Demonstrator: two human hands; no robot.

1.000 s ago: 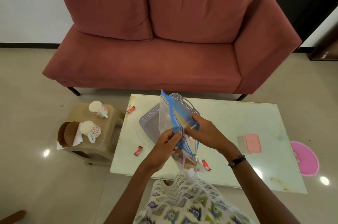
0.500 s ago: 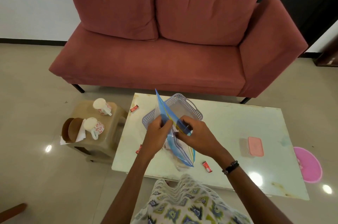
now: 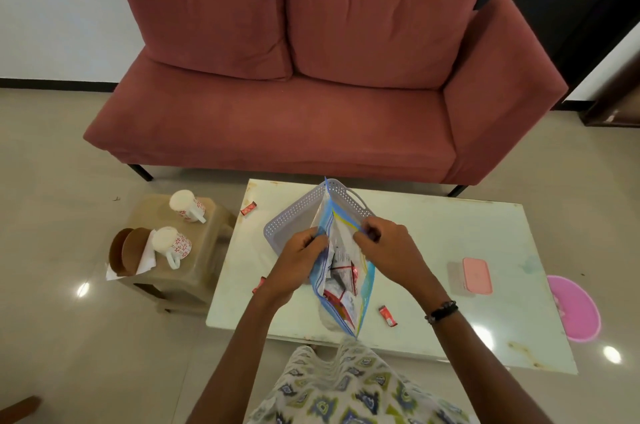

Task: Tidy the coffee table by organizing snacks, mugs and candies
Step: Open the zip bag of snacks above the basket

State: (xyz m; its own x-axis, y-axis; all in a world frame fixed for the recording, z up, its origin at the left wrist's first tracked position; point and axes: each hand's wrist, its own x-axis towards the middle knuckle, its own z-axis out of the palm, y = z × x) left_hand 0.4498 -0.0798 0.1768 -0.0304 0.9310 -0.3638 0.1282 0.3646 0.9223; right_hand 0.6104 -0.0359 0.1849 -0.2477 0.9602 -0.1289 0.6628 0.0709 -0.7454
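Note:
A clear zip bag (image 3: pixel 341 285) with blue edges hangs over the coffee table (image 3: pixel 450 250), its mouth pulled apart. My left hand (image 3: pixel 299 260) grips the left lip and my right hand (image 3: pixel 388 247) grips the right lip. Red and white snack packets show inside the bag. Behind it sits a grey perforated basket (image 3: pixel 294 219). Loose red candies lie on the table: one (image 3: pixel 249 208) at the far left, one (image 3: pixel 388 314) near the front edge, one (image 3: pixel 258 285) partly hidden by my left wrist. Two floral mugs (image 3: pixel 185 206) (image 3: pixel 171 245) lie on a side stool (image 3: pixel 204 250).
A pink lidded box (image 3: pixel 477 275) sits at the table's right. A pink round basin (image 3: pixel 575 307) lies on the floor beyond the right edge. Brown plates and napkins (image 3: pixel 130 252) stand on the stool. A red sofa (image 3: pixel 311 94) runs behind the table.
The bag's mouth, held nearly flat a second ago, is now spread wide between my hands, showing the packets inside. The camera has tilted, so the table sits lower in view.

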